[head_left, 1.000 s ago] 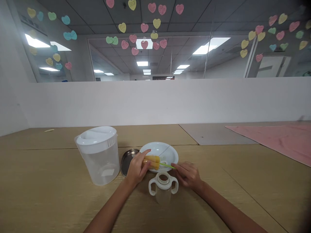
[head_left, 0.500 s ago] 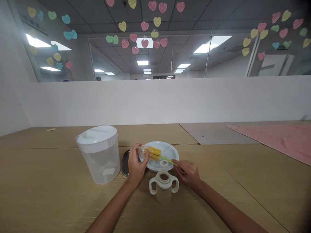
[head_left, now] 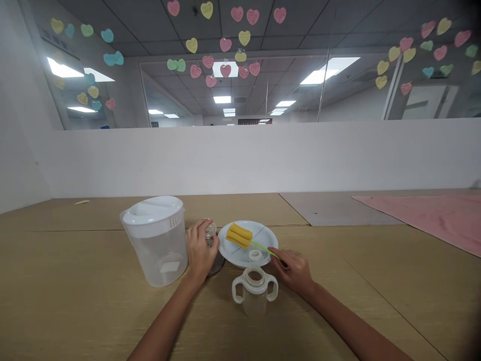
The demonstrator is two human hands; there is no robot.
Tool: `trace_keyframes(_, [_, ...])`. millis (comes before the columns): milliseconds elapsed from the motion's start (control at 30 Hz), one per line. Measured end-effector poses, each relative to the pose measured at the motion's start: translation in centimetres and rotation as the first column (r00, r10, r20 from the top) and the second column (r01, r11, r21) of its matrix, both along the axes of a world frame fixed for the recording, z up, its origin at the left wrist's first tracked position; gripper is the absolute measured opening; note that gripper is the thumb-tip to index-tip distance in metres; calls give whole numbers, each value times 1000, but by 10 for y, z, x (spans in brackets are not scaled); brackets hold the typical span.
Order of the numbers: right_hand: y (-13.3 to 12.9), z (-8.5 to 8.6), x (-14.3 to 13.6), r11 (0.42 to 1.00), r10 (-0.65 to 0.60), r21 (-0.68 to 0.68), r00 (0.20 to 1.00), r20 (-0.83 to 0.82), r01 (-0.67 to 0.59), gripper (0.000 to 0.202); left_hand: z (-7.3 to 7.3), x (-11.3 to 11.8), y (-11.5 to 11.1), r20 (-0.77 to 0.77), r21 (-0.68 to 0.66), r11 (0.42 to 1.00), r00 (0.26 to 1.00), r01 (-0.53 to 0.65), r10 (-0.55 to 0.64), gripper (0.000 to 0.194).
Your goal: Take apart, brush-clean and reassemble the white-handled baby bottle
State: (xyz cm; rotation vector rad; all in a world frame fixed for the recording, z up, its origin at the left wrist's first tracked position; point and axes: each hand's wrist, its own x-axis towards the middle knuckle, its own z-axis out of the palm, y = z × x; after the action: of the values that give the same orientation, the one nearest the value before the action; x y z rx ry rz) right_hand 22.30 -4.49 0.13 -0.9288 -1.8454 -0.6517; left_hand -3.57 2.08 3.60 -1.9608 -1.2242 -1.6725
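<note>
Below a glass window (head_left: 285, 45) dotted with heart-shaped notes, a white wall (head_left: 263, 158) runs behind a brown table (head_left: 93, 311). A pink cloth (head_left: 432, 215) spreads over the far right. Toward the left stands a clear pitcher (head_left: 156, 250) with a white lid, upright. Near the middle sits a white plate (head_left: 265, 230), and just in front of it stands an upright clear cup (head_left: 255, 298) with two white handles. A dark metal dish (head_left: 216, 266) lies left of the plate, partly hidden by the left hand (head_left: 201, 249), which curls round a small clear cap (head_left: 211, 230). The right hand (head_left: 295, 268) pinches the thin green handle of a yellow sponge brush (head_left: 239, 235), whose head is over the plate; whether they touch, I cannot tell. Smallest of all, a white ring (head_left: 255, 256) rests on the plate's near side.
</note>
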Motion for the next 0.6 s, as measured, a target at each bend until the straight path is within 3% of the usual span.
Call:
trace_keyframes(367, [1,-1,0,1000,-17,-12,1000,10,17,19,-16,-10,16,-290,-158,980,954,-123,73,40])
trace_keyframes(600, [1,-2,0,1000,-10,-23,1000,10,10,18,-23,-12,21,-300,-275,943,949,-185,98,38])
